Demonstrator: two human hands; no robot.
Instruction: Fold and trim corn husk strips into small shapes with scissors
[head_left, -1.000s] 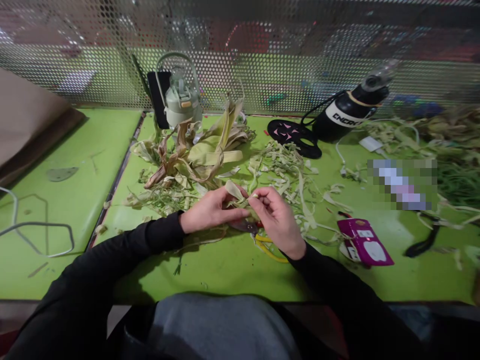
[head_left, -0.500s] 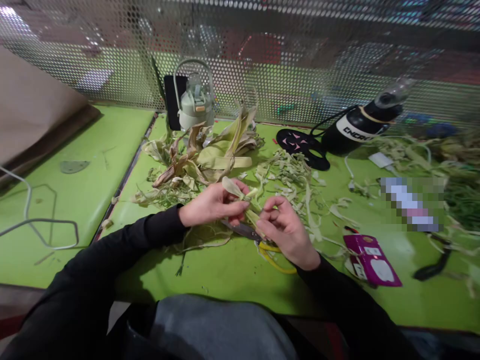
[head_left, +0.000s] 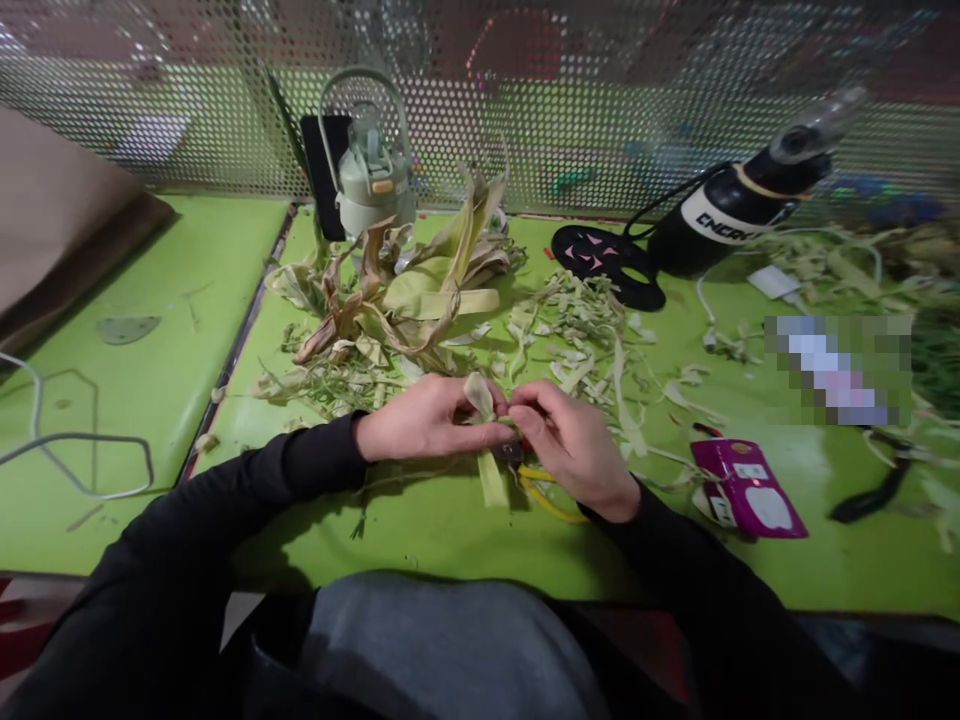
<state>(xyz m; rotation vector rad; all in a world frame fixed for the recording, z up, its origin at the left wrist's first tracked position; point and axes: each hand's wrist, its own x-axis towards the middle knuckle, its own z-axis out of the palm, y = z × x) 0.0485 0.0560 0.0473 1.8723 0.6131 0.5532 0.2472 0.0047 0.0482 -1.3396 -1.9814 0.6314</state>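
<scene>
Between my two hands is a pale green strip of corn husk point(head_left: 493, 480), with one rounded end up and a flat tail hanging down. My left hand point(head_left: 435, 418) is closed on it, thumb lying across its middle. The fingertips of my right hand point(head_left: 574, 440) pinch at the husk's right side, touching the left fingers. Yellow-handled scissors point(head_left: 551, 505) lie on the table under my hands, their blades mostly hidden. Beyond my left hand sits a heap of dried corn husks point(head_left: 427, 290).
A pale green bottle point(head_left: 375, 190) and a phone point(head_left: 326, 175) stand at the back by a perforated metal screen point(head_left: 525, 130). Husk scraps point(head_left: 577, 320) are strewn right of the heap. A black bottle point(head_left: 727, 220), a purple packet point(head_left: 750, 488) and a brown paper bag point(head_left: 67, 200) flank the workspace.
My right hand has moved left to meet my left hand. The husk's tail has swung from pointing right to hanging straight down. The camera view has shifted slightly.
</scene>
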